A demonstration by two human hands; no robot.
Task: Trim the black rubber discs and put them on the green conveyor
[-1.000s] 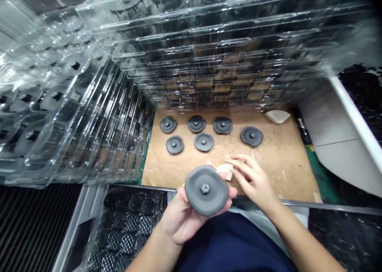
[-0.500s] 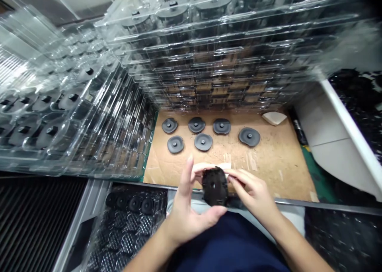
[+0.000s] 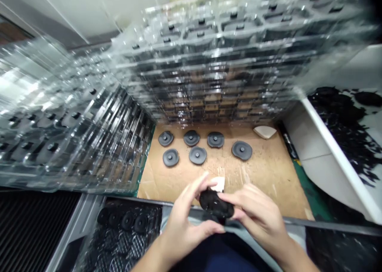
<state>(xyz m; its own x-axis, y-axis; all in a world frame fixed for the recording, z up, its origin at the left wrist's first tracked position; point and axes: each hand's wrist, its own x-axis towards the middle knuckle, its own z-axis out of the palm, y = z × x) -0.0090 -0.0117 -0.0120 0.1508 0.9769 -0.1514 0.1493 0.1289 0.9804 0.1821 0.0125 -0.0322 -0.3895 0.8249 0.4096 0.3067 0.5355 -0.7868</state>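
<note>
Both hands, left hand (image 3: 182,228) and right hand (image 3: 256,216), pinch a dark rubber disc (image 3: 215,203) by its rim above the cardboard sheet's (image 3: 268,172) near edge, where a slipped fingertip hold could likely drop it off the bench.

six grey discs (image 3: 191,138) lie on the cardboard sheet (image 3: 268,172): three in the far row, two nearer, one off to the right. a seventh, darker disc (image 3: 215,204) sits between two hands, the left hand (image 3: 182,228) and the right hand (image 3: 256,216). there are two stacks of clear trays (image 3: 209,65), one white wedge (image 3: 264,132), and four black discs (image 3: 125,221) in the low tray.
</note>
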